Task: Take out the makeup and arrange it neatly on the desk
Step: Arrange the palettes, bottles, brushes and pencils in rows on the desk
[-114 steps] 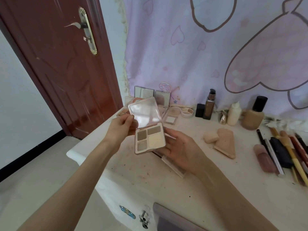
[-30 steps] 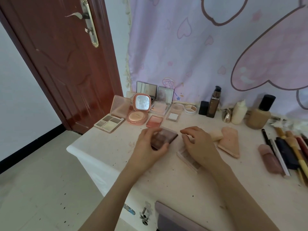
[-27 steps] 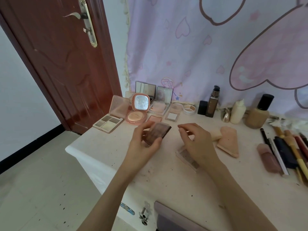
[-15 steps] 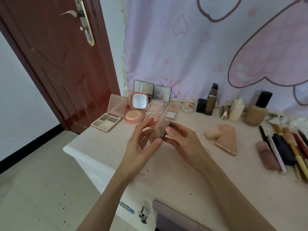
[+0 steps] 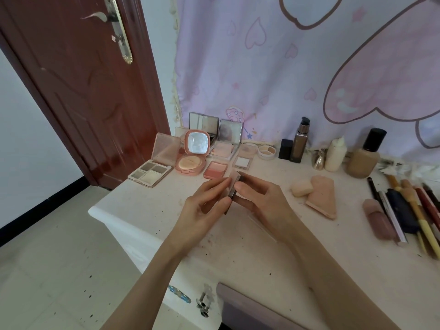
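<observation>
You hold a small, flat compact (image 5: 232, 186) with a dark rim and a pale lid edge-on above the table (image 5: 262, 258), so what is inside it cannot be seen. Your left hand (image 5: 204, 206) pinches its left face with fingers curled along the lid, and your right hand (image 5: 259, 198) grips its right side, thumb pressed near the lower edge; the compact sits between the two hands, lifted clear of the matte, cream, speckled tabletop. Behind your hands lies a row of opened cases: a rectangular eyeshadow palette (image 5: 150, 173) with four grey and cream pans and a translucent pink lid, a rounded coral powder compact (image 5: 191, 160) with its mirror upright, a square blush pan (image 5: 215, 169) in graded pink just beyond your left fingertips, and two mirrored palettes (image 5: 215, 127) leaning against the pink heart-printed curtain (image 5: 285, 67). To the right of your right hand rest a soft beige sponge (image 5: 302, 188) touching a peach wedge-shaped puff (image 5: 321, 198). Farther right lie slim pens and brushes (image 5: 414, 210) side by side, with glossy foundation bottles (image 5: 364, 158) standing behind them.
</observation>
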Motion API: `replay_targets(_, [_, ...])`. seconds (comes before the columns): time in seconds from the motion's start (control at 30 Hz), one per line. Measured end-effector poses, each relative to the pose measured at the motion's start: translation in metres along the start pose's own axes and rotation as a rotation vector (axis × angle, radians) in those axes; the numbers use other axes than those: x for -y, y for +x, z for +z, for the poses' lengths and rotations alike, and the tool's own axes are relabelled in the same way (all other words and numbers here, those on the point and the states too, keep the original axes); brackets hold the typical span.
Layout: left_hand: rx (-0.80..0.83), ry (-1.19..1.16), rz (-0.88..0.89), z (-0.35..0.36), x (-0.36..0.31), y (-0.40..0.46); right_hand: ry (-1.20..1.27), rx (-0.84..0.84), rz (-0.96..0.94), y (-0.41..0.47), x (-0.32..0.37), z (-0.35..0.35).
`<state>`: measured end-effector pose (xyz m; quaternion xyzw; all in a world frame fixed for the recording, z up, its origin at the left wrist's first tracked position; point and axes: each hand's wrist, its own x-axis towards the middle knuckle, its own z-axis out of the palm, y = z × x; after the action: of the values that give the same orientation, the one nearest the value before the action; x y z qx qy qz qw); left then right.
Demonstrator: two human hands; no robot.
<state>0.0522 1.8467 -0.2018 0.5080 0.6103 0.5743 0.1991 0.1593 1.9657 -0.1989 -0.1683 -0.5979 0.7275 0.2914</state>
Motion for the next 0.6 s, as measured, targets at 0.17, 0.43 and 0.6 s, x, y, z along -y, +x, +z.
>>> replay_targets(0.17, [-0.048,-0.105,-0.015,-0.005,0.001,0.001,0.028,-0.067,0.01,0.001,0.001,-0.001])
replay_targets(0.43, [-0.167,-0.216,-0.072,-0.007,0.006,0.006,0.205,0.003,0.057,0.004,0.003,-0.006])
replay_targets(0.6, [-0.168,-0.123,-0.079,-0.035,0.008,0.016,0.048,-0.024,0.058,0.003,-0.011,0.012])
